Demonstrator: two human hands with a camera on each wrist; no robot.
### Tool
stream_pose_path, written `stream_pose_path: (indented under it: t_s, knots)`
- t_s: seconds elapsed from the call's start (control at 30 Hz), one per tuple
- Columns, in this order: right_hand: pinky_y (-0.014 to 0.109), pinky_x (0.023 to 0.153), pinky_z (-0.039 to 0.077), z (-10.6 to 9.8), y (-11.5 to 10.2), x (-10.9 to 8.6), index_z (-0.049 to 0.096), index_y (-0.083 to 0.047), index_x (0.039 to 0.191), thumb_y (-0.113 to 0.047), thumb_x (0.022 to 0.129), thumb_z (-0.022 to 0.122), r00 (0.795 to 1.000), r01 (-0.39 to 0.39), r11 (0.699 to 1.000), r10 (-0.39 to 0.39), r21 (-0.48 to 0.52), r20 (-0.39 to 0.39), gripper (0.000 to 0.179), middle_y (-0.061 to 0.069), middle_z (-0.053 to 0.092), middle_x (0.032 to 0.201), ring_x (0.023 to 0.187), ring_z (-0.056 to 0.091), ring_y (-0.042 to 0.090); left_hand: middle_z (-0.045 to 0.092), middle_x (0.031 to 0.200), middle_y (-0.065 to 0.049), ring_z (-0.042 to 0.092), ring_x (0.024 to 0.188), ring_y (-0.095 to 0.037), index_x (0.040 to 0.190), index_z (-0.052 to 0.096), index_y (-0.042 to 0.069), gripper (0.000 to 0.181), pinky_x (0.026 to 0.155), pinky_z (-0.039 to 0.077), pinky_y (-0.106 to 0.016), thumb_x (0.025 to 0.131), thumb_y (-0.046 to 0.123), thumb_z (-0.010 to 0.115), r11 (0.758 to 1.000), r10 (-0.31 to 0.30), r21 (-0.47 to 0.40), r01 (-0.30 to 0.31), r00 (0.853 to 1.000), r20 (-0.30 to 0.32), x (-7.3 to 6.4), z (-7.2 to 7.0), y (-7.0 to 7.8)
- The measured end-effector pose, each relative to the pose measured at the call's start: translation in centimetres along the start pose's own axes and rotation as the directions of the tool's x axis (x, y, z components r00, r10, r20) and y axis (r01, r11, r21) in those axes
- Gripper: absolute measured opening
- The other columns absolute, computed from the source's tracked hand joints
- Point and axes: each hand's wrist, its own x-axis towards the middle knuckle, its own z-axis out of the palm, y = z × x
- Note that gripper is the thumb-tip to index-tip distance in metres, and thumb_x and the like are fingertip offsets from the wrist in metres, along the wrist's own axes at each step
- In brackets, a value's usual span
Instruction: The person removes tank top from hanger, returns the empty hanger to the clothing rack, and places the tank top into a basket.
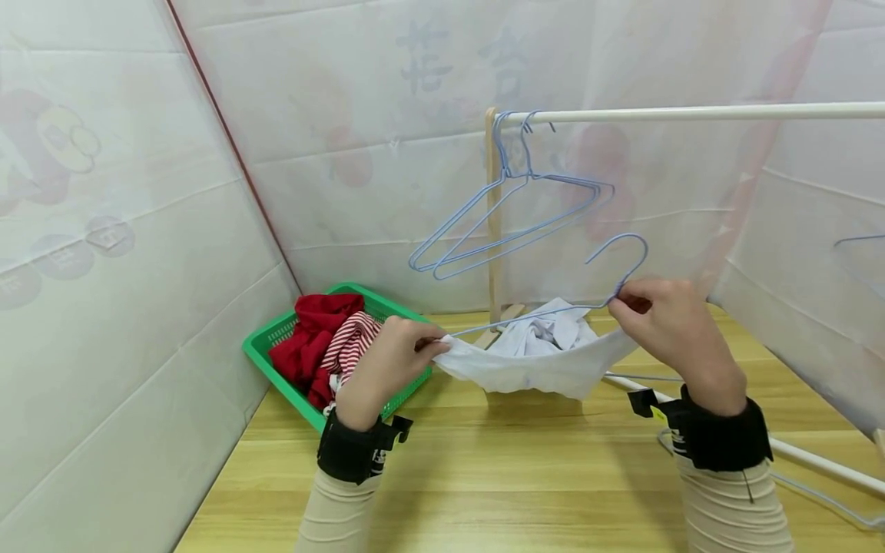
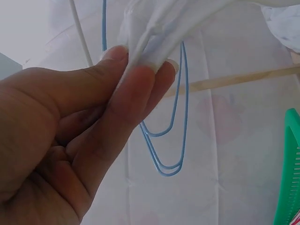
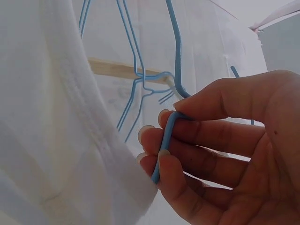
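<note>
A white cloth garment is stretched between both hands above the table, its near edge sagging in the middle. My left hand pinches one end of that edge between thumb and fingers, bunching the cloth. On the other side, my right hand grips a blue wire hanger at the base of its hook, which points up. One hanger arm runs left towards the left hand, its end hidden at the cloth. Behind the stretched edge shows crumpled white cloth.
At the back left, a green basket holds red clothes and a red-striped one. Several blue hangers hang on the white rail. A white base bar lies along the right of the wooden table.
</note>
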Motion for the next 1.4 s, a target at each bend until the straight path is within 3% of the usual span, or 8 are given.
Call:
stream_pose_path:
  t_s: [0.37,0.57,0.87,1.4]
  knots:
    - [0.01,0.058,0.037,-0.5,0.1,-0.1,0.076,-0.011,0.072,-0.006,0.089,0.067,0.999,-0.041,0.999,0.041,0.022,0.002,0.02,0.002,0.07,0.069,0.06,0.05,-0.002,0.067,0.068,-0.001,0.042,0.059,-0.004,0.08,0.077,0.006,0.011,0.057,0.037,-0.017,0.091,0.007,0.078,1.0,-0.024,0.01,0.023,1.0,0.019,-0.1,-0.1,-0.2]
    - [0.008,0.061,0.039,-0.6,-0.1,-0.1,0.079,-0.009,0.077,-0.009,0.09,0.069,0.999,-0.036,0.998,0.037,0.042,-0.015,0.016,0.004,0.073,0.072,0.063,0.052,-0.007,0.056,0.064,0.003,0.037,0.059,-0.005,0.078,0.074,0.007,0.015,0.057,0.033,-0.017,0.092,0.008,0.077,1.0,0.008,0.018,-0.009,0.999,0.037,0.1,0.3,-0.1]
    - [0.007,0.062,0.041,-0.2,-0.7,0.0,0.079,-0.008,0.079,-0.008,0.09,0.072,0.999,-0.02,0.997,0.022,0.076,-0.023,0.013,0.006,0.074,0.074,0.064,0.052,-0.006,0.076,0.08,-0.003,0.05,0.063,-0.005,0.09,0.081,0.006,0.005,0.059,0.042,-0.016,0.092,0.009,0.077,0.999,0.007,0.038,-0.009,0.998,0.054,0.4,1.0,0.5]
    - [0.005,0.065,0.042,0.6,-1.3,0.0,0.08,-0.008,0.079,-0.004,0.089,0.073,0.999,-0.003,0.995,0.007,0.103,-0.044,0.012,0.005,0.075,0.074,0.067,0.054,-0.009,0.071,0.076,0.0,0.048,0.064,-0.005,0.09,0.079,0.008,0.006,0.062,0.043,-0.018,0.094,0.01,0.075,0.996,0.068,0.047,-0.073,0.992,0.106,0.8,2.6,1.5]
